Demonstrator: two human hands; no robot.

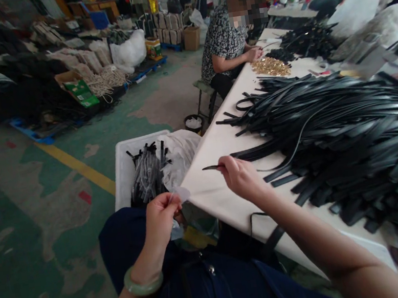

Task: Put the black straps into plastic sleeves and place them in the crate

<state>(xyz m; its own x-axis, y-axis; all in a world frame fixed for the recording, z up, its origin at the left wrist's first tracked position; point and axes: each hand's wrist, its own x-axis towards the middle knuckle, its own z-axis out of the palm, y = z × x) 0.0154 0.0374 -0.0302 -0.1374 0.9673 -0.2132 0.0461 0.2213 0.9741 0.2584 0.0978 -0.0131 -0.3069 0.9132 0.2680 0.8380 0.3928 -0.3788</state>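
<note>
Between the fingertips of my left hand (163,217) is a small piece of clear plastic (183,194), held near the table's corner. My right hand (239,177) is closed on the end of a black strap (210,167) above the white table (214,191); the strap's tip points left. A large heap of black straps (345,133) covers the table on the right. Below and left of the table edge, a white bin (123,174) holds grey and black straps (147,173) and a whitish plastic bag (180,151).
Another person (224,42) sits at the table's far side, hands near a pile of gold metal pieces (271,67). A small black bucket (194,123) stands on the floor by the stool (204,88). Pallets with sacks and rope (110,82) are at the back left.
</note>
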